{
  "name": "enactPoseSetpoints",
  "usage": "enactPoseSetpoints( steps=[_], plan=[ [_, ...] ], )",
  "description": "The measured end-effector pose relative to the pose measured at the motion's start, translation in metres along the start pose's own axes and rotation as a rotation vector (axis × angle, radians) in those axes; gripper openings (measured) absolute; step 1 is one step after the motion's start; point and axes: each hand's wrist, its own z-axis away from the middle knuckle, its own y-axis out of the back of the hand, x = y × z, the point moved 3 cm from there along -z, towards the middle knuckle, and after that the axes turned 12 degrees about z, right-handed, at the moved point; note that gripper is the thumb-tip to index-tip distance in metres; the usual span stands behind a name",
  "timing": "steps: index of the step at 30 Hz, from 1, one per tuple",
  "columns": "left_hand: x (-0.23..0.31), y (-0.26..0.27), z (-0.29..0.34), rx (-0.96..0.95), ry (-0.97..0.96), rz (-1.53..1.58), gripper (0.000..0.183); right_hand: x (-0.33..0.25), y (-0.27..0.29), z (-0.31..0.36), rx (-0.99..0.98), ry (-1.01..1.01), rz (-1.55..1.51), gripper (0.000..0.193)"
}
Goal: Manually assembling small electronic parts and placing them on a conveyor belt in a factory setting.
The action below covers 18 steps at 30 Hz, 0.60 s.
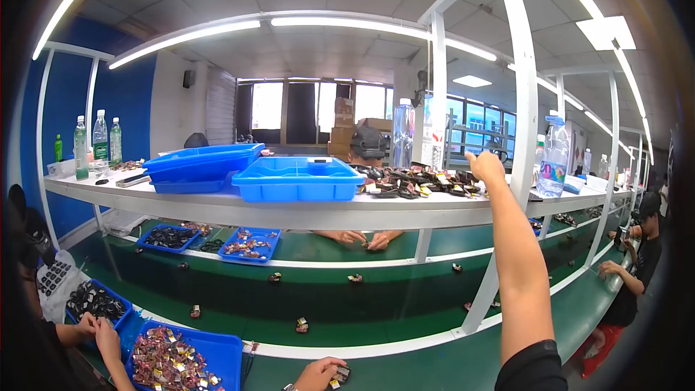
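Observation:
At the lower edge, my left hand (318, 374), with a watch on its wrist, has its fingers closed on a small black part (343, 374) with a pale and yellow label. My right arm stretches up and forward to the white shelf (289, 211). There my right hand (486, 167) is raised beside the right end of a pile of black parts (413, 182) with wires and pale labels. Its fingers are bent and partly hidden, so I cannot see whether they hold anything.
Blue trays (298, 179) and water bottles (556, 156) stand on the shelf. A white post (523, 80) rises beside my right arm. Below, small parts lie along the green belt (246, 311). At left, a co-worker's hands (98, 329) work above a blue bin (226, 355) of parts. Other people sit across and right.

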Motion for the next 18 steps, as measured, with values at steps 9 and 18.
enactPoseSetpoints(
  steps=[9,18],
  plan=[
    [-0.004,0.011,0.012,0.069,-0.065,0.171,0.022,-0.044,-0.002,0.301,0.424,0.768,-0.884,0.002],
    [-0.003,0.008,0.005,0.262,-0.04,0.248,0.027,-0.042,-0.104,0.375,0.118,0.751,-0.929,0.025]
  ],
)
